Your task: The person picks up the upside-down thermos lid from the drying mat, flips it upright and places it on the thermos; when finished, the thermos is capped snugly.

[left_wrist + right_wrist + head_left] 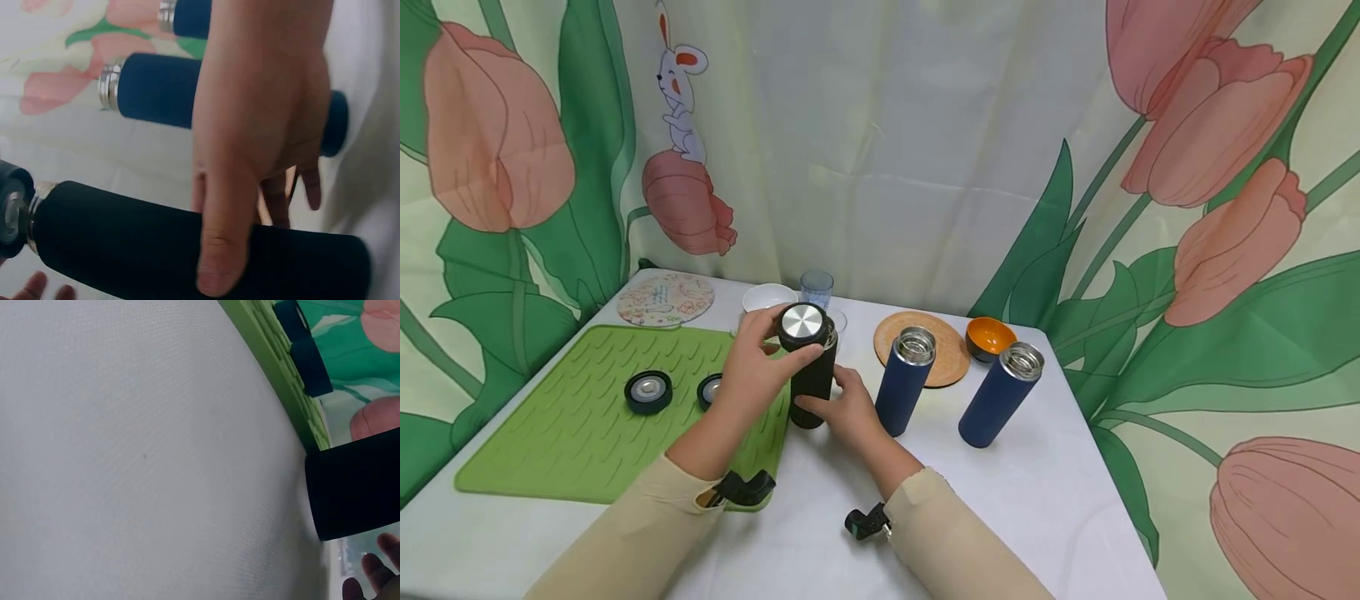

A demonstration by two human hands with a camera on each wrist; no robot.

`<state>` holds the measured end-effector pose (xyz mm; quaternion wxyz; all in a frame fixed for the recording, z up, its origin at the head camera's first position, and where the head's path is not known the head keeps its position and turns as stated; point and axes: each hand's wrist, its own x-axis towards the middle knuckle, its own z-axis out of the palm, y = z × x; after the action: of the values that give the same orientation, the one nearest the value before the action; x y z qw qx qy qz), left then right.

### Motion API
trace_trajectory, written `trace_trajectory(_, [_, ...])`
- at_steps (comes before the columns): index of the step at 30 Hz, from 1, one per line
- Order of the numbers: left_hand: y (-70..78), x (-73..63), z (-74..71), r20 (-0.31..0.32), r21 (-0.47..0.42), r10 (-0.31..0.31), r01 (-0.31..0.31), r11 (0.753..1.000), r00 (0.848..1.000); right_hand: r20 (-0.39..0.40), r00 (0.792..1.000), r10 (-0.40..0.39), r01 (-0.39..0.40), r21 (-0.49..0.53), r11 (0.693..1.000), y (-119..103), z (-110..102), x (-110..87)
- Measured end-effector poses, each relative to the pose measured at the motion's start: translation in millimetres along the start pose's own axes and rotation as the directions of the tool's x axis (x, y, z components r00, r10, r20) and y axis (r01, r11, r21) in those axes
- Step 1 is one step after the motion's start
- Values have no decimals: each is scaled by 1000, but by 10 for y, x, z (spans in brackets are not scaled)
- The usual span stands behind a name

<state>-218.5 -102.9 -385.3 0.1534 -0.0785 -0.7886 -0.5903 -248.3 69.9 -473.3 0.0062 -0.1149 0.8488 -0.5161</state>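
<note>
My left hand holds a black lid with a silver top, fingers and thumb around its rim. Just below it is the steel mouth of a black insulated bottle, partly hidden; in the left wrist view the lid sits askew at this mouth. My right hand grips the upright bottle low on its body, thumb across the near side. In the right wrist view, the bottle's base stands beside the green mat. Two lidless navy bottles stand to the right.
On the green drying mat lie two black lids, undersides up. Behind are a floral round mat, a white bowl and a clear glass. A round wooden board and an orange bowl are at the back right.
</note>
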Motion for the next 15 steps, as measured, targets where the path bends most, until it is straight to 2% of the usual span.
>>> trace_trajectory(3, [-18,154,55,40,15,-24,23,1000,999,1,1000,9,-9,-4,1000,5,-1,-7])
trace_trajectory(6, [-47,242,83,91,5,-44,44,999,995,3,1000,22,-22,0,1000,1,2,-16])
trace_trajectory(12, [-97,270,55,163,9,-156,157,988,974,-2,999,37,-37,-14,999,2,10,-18])
trace_trajectory(15, [-120,298,31,201,11,-159,160,987,967,-11,999,37,-38,-11,999,-9,1,-16])
